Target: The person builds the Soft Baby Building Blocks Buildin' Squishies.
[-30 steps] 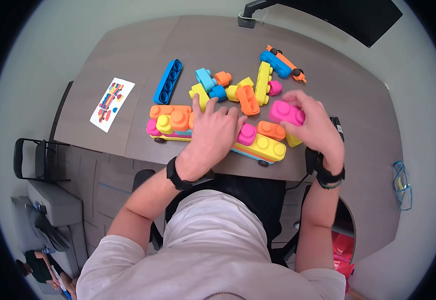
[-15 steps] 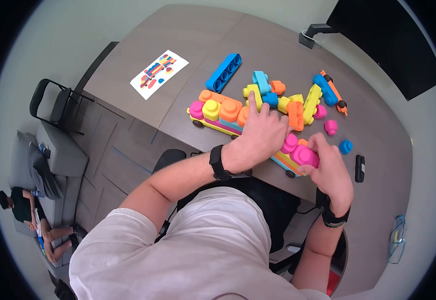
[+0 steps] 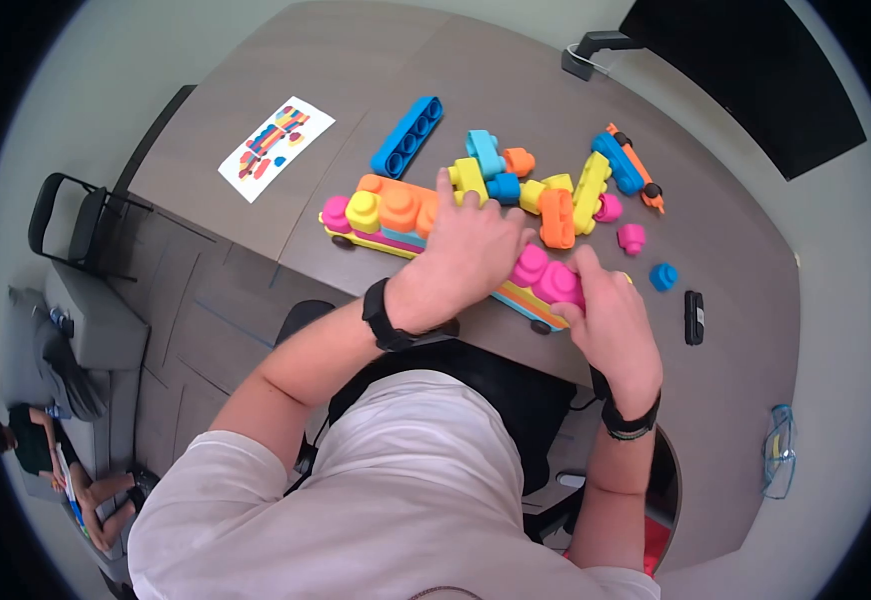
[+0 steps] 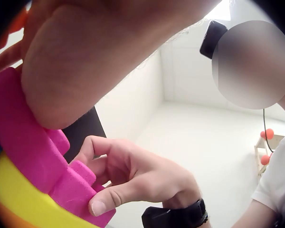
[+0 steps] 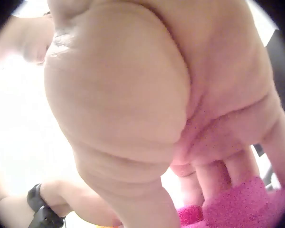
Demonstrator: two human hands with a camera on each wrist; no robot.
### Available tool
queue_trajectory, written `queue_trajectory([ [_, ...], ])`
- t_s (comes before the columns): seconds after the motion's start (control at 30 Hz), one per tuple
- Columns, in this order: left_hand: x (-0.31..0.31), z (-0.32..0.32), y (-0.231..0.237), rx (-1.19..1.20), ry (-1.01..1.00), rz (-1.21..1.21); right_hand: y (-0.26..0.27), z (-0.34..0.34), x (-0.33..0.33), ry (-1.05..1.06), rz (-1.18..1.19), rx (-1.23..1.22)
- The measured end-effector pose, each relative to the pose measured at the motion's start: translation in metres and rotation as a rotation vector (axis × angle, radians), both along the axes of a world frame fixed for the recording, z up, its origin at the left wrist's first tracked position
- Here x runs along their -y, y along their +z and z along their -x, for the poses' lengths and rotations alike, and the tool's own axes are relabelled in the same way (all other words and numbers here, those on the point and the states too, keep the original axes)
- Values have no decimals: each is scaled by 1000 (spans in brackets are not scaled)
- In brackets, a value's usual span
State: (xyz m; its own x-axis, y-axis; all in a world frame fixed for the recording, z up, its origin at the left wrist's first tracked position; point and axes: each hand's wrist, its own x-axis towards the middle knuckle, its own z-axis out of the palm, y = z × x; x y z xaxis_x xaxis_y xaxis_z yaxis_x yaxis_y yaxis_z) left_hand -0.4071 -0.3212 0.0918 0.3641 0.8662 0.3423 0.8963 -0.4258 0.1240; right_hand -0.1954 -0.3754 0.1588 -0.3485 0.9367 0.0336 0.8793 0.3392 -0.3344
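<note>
A long row of toy building blocks on wheels [image 3: 386, 238] lies along the table's near edge, with pink, yellow and orange blocks on top. Across its middle lies my left hand [image 3: 471, 250], fingers extended toward the far side and the palm hiding some blocks. My right hand [image 3: 616, 335] pinches a pink block [image 3: 558, 284] at the row's right end, thumb on the near side and fingers on the far side. In the left wrist view this pink block [image 4: 80, 197] sits on a yellow layer beside another pink block [image 4: 28, 128]. The right palm fills most of the right wrist view.
Beyond the row lie loose blocks, including a yellow block [image 3: 471, 178], an orange block [image 3: 557, 218] and a long blue block [image 3: 408, 138]. Farther right are a blue-and-orange wheeled piece [image 3: 628, 168] and a small black object [image 3: 694, 318]. A picture card [image 3: 276, 150] lies left.
My right hand has brought the pink block left and down onto the row's right end. The left hand has stayed across the row while the head view shifted.
</note>
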Motion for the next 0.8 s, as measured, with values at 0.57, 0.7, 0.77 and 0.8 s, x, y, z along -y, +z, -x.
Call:
queue_trajectory([
  [0.57,-86,154,38,381,193,452,24,-31,-6,-189,205,129],
  [0.7,-96,158,25,254,266,660,21,-42,-9,-220,185,112],
  [0.77,-96,157,19,278,235,652,14,-45,-11,-204,150,87],
  [0.8,-98,154,17,285,251,650,13,-45,-11,-187,150,89],
])
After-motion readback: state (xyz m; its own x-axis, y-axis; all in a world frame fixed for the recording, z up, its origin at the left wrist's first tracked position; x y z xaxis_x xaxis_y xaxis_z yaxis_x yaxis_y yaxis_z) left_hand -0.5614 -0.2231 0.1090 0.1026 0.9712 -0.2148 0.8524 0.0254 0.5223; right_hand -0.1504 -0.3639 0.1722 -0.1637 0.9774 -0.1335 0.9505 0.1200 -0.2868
